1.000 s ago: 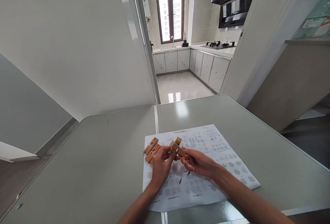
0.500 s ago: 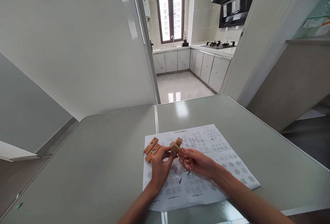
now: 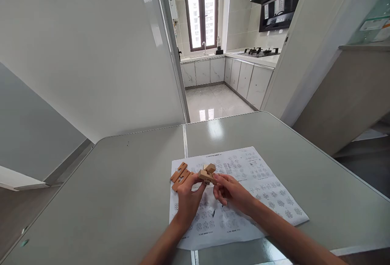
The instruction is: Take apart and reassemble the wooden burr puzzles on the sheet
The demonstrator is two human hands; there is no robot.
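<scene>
Several interlocked wooden puzzle pieces [image 3: 207, 173] are held up over the printed sheet, pinched between both hands. My left hand [image 3: 189, 196] grips the left side of them, thumb below and fingers behind. My right hand [image 3: 230, 192] has its thumb and index finger closed on their right end, the other fingers curled underneath. Just left of the held pieces, two darker notched wooden pieces [image 3: 181, 176] lie side by side on the sheet's upper left. The sheet [image 3: 243, 216] carries rows of small line drawings of assembled shapes. My fingers partly cover the held pieces.
The sheet lies on a grey-green table [image 3: 122, 200] with a pale seam [image 3: 184, 141] across it. A small green object [image 3: 24, 242] is at the table's left edge. Beyond are a white wall panel [image 3: 106, 53] and a kitchen with a stove [image 3: 260, 52].
The held puzzle pieces have been turned slightly, so the front block now lies more level. My right hand's fingers have shifted a little; the pieces on the sheet stay put.
</scene>
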